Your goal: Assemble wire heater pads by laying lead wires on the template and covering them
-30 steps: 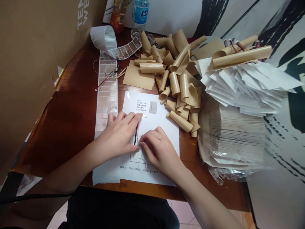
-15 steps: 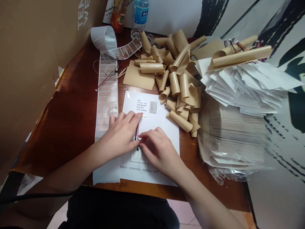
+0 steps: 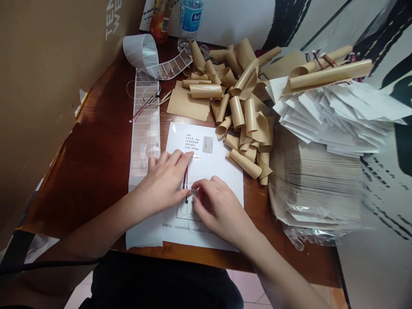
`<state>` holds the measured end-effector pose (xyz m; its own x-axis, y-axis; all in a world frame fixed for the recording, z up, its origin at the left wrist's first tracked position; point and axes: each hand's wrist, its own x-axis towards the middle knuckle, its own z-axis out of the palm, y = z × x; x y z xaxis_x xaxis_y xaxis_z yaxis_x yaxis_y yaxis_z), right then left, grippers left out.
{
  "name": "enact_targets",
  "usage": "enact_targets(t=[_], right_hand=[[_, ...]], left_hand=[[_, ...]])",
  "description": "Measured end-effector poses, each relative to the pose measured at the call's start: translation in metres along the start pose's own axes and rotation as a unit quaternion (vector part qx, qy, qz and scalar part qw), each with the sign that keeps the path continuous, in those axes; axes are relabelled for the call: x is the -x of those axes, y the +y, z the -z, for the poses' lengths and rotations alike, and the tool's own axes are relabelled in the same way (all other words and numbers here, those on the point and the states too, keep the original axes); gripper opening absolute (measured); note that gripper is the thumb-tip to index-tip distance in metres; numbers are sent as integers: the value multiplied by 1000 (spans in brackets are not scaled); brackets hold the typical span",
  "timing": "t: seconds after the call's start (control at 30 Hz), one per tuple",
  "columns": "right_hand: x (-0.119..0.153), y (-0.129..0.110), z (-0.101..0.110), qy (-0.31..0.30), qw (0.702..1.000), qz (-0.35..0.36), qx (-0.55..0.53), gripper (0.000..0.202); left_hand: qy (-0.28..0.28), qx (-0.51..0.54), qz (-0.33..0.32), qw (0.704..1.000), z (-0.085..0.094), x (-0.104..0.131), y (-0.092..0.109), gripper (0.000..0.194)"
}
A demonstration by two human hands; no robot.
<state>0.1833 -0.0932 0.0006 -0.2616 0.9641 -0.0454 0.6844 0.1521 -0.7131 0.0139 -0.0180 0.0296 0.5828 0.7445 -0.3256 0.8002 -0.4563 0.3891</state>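
Note:
My left hand (image 3: 167,178) lies with its fingers stretched out over a white printed sheet (image 3: 222,171). Its thumb and forefinger touch down beside a red and black wire lead (image 3: 186,178), part of which is hidden beneath the hand. A small black piece (image 3: 186,200) sits at the lead's lower end, just below the left thumb tip. My right hand (image 3: 219,206) hovers to the right of the lead, thumb and forefinger apart, with nothing visible between them. A thin pale wire (image 3: 182,211) curves over the drawing on the sheet.
A label strip (image 3: 146,137) runs along the left, with another wire lead (image 3: 144,108) on it. Curled brown paper pieces (image 3: 236,112) are heaped behind the sheet. To the right stands a tall stack of paper (image 3: 322,180). Two bottles, one a water bottle (image 3: 190,21), stand at the back.
My right thumb and forefinger have parted, and that hand has shifted slightly right and away from the lead. My left hand stays in place.

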Motion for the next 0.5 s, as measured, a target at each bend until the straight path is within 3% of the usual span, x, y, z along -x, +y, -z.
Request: enact_targets(t=[0.2, 0.37, 0.5], right_hand=[[-1, 1, -2, 35, 999, -13, 10, 1], [-1, 5, -5, 65, 998, 9, 9, 11], [-1, 6, -8, 84, 992, 27, 89, 13]], left_hand=[[-7, -1, 2, 1000, 0, -1, -1, 70], [6, 2, -3, 1000, -1, -1, -2, 69], [10, 3, -5, 1000, -2, -1, -2, 67]])
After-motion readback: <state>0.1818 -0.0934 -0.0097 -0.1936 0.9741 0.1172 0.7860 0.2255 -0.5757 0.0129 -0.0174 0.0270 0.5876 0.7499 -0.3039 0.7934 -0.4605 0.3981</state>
